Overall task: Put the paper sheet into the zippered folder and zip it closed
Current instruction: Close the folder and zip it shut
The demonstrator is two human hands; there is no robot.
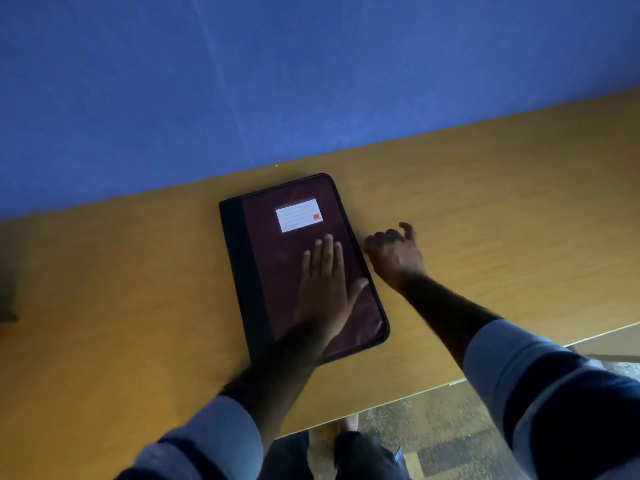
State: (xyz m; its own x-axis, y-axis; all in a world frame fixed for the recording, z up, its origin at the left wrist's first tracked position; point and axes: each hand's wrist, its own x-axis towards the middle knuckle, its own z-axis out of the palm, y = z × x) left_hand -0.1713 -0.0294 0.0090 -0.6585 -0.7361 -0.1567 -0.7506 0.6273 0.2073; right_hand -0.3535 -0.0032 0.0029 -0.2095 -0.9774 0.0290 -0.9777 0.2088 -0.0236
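Note:
The zippered folder (284, 251) lies shut and flat on the yellow-brown table (485, 209). Its cover is dark maroon with a black spine strip on the left and a white label near the top. My left hand (323, 289) rests flat on the cover, fingers spread, pressing down. My right hand (394, 254) sits at the folder's right edge with its fingers curled against the zipper line; whether they pinch the zipper pull is too dark to tell. No paper sheet is visible.
A blue wall (277, 81) rises directly behind the table's far edge. The table's near edge (398, 400) runs diagonally at lower right, with the floor and my legs (346, 455) below it. A dark object (7, 296) sits at the far left.

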